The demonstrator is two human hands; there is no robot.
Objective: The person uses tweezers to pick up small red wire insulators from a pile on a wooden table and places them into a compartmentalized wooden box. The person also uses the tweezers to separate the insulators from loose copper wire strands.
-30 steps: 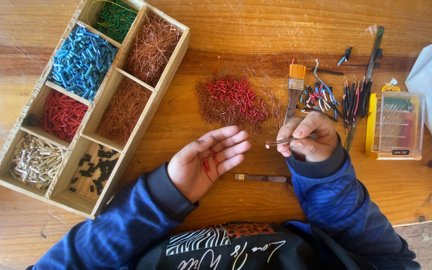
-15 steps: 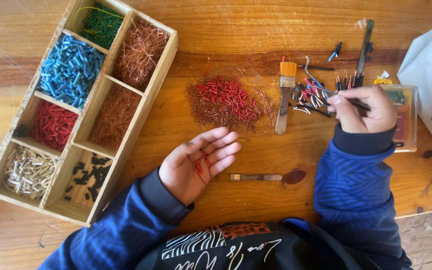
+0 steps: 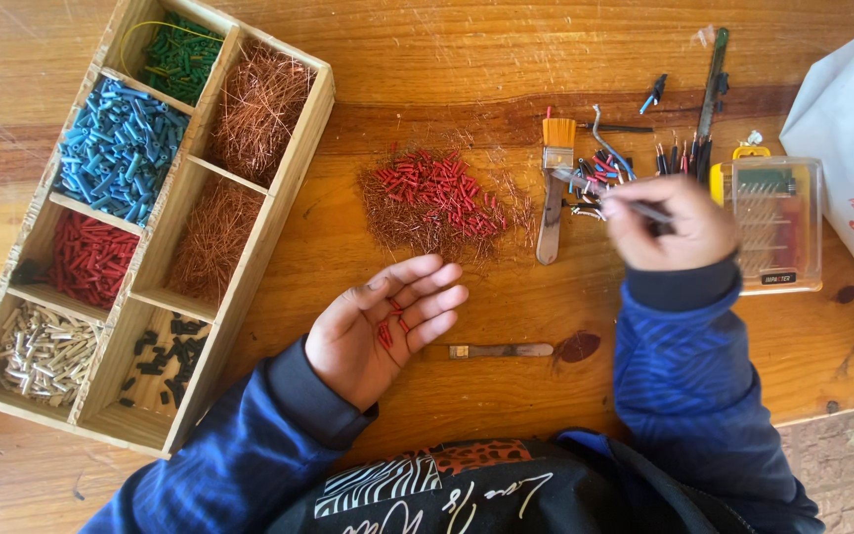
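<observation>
Table (image 3: 565,59): red sleeve pile (image 3: 437,193) lies left of the right hand (image 3: 669,222), nearer it than the left hand (image 3: 387,326). Right fingers pinched shut on a thin tool (image 3: 610,198), long axis pointing up-left toward the pile. Left palm open, flat, cradling a few red sleeve bits (image 3: 387,331).

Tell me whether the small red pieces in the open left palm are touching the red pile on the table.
Apart. The head view shows the red pieces lying in the left hand, with bare wood between that hand and the red pile.
</observation>
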